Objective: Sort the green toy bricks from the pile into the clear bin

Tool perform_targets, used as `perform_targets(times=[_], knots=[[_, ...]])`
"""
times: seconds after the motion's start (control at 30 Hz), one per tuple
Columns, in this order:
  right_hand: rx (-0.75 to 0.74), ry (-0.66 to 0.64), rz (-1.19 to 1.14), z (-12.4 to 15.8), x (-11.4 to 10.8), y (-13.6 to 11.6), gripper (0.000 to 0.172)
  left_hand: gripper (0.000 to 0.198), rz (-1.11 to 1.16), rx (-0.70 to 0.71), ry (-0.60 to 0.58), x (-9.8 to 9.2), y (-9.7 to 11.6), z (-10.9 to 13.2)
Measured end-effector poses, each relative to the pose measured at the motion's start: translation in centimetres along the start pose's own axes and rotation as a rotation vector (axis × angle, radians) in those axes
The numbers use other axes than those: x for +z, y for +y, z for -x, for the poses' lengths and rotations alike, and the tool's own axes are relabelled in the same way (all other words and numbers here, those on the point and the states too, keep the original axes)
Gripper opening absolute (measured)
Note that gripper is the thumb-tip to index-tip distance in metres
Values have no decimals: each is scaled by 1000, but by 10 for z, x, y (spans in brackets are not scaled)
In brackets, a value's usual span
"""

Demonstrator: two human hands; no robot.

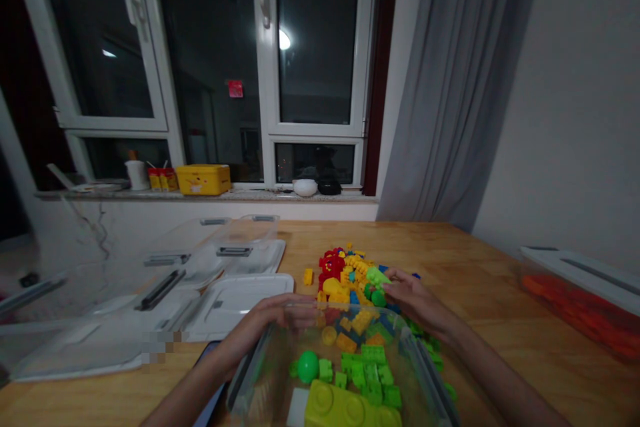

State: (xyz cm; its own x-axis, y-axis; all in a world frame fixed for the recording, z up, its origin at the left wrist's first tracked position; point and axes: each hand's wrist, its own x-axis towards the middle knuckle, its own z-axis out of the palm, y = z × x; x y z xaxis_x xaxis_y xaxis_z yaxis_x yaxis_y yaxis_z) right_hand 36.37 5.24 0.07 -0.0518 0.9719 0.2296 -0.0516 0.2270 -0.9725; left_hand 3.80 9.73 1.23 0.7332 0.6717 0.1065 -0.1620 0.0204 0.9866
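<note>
My left hand (273, 320) rests with curled fingers on the far left rim of a clear plastic bin (425, 373) that holds several green and yellow toy bricks (367, 373) and a green ball (308, 365). My right hand (417, 300) reaches past the bin's far right corner and pinches a light green brick (376, 276) at the edge of a pile of red, yellow, blue and green bricks (345, 273) on the wooden table (480, 280).
Several clear bins and white lids (235, 300) lie to the left. A lidded bin of orange pieces (585, 300) stands at the right edge. On the window sill sit a yellow box (203, 179), cups and two bowls. A grey curtain hangs at the back right.
</note>
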Motion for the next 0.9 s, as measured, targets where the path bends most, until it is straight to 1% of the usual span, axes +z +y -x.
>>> perform_targets(times=[0.1,0.17,0.23,0.37,0.47,0.5,0.63,0.7,0.73,0.8,0.9], knots=[[-18,-187,6,12,12,-8,33,53,-6,7,27,1,0,1],[-31,-311,91,17,17,-12,29,54,5,7,22,1,0,1],[-18,-386,181,20,19,-15,25,56,15,-2,9,2,1,0],[3,-410,257,21,20,-19,24,57,24,-12,12,7,6,1],[6,-423,288,20,21,-21,25,56,52,16,-3,10,8,1],[5,-428,288,20,21,-22,25,55,55,29,-6,9,8,0],[6,-425,269,19,20,-19,22,58,36,-18,-18,-4,-2,-5],[3,-419,264,19,20,-18,21,59,41,-40,-58,-10,-7,-9],[-2,-419,267,18,20,-17,20,59,45,-35,-55,-13,-9,-10],[-14,-425,274,18,20,-16,20,59,43,-27,-42,-14,-10,-10],[-24,-447,273,17,19,-17,22,59,36,-29,-45,-8,-5,-8]])
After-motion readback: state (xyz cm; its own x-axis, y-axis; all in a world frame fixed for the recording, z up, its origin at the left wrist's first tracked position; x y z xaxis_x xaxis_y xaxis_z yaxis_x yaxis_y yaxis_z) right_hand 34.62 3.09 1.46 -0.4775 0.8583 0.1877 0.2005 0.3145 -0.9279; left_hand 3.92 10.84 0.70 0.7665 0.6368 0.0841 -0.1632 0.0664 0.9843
